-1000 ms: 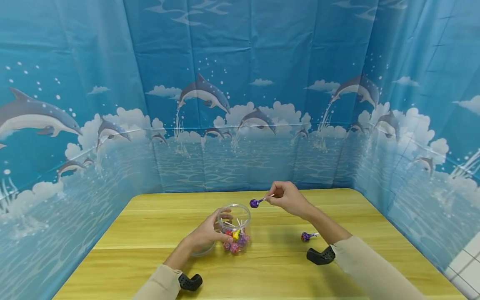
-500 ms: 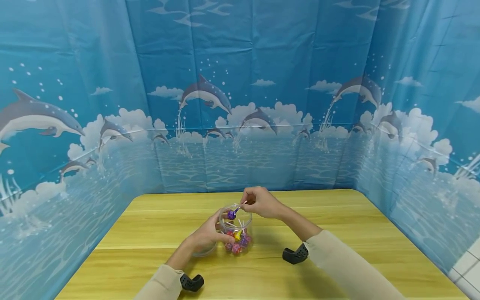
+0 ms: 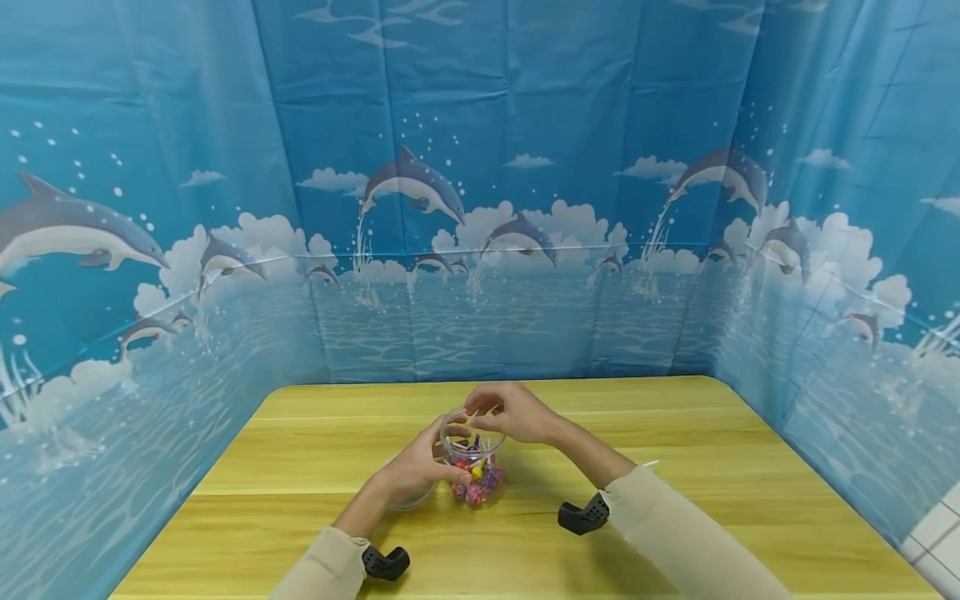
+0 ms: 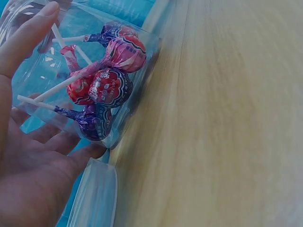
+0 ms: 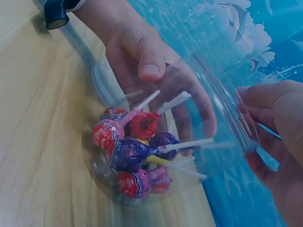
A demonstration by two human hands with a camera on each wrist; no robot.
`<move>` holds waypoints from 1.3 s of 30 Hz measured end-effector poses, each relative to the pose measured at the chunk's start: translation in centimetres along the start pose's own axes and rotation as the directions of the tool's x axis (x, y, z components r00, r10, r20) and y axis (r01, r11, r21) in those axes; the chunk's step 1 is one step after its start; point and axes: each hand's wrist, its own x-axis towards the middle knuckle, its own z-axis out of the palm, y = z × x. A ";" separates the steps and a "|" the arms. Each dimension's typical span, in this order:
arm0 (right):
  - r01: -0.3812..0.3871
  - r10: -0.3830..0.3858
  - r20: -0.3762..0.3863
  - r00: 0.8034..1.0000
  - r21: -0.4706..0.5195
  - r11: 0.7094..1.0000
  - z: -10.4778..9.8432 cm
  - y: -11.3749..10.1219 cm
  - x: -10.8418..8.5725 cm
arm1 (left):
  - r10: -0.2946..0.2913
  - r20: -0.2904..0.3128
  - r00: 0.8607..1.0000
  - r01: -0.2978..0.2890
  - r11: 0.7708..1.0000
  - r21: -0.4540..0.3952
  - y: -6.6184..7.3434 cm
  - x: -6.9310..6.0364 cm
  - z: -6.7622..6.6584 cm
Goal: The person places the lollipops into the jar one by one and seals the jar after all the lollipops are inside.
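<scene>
A clear plastic jar (image 3: 474,454) stands upright on the table, holding several wrapped lollipops (image 5: 130,153) in purple, red, pink and yellow. My left hand (image 3: 420,462) grips the jar from its left side, thumb in front and fingers around the back. Over the jar's mouth is my right hand (image 3: 517,414), its fingers loosely bent at the rim with nothing seen between them. A purple lollipop (image 3: 474,443) lies inside, on top of the others. The sticks point up toward the opening.
A clear round lid (image 4: 94,194) lies beside the jar, partly behind my left wrist. To the right, a white lollipop stick (image 3: 651,463) shows past my right sleeve; its candy is hidden. The yellow wooden table (image 3: 285,467) meets a blue dolphin-print curtain (image 3: 480,325).
My right hand has brought a purple lollipop leftward to the jar and let it go inside; its fingers have loosened. My left hand has stayed on the jar.
</scene>
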 end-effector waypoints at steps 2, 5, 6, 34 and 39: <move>-0.006 0.006 -0.017 1.000 0.003 1.000 -0.3 0.0 -0.3 | 0.005 -0.002 1.000 -0.005 1.000 0.007 0.0 0.1 0.0; -0.002 0.002 -0.033 0.999 0.009 1.000 -0.9 0.3 -0.8 | 0.013 0.001 1.000 -0.013 1.000 0.014 -0.2 0.1 -0.1; -0.004 0.004 -0.036 0.999 0.011 1.000 -1.1 0.4 -1.0 | 0.012 0.001 1.000 -0.012 1.000 0.016 -0.2 0.1 -0.1; -0.108 0.106 -0.084 0.991 -0.018 0.994 -6.4 4.0 -8.2 | 0.009 -0.005 1.000 -0.009 1.000 -0.009 -0.1 0.1 0.0; -0.133 0.129 -0.091 0.988 -0.043 0.990 -7.3 4.5 -9.5 | 0.003 -0.005 1.000 -0.003 1.000 -0.011 -0.1 0.1 0.0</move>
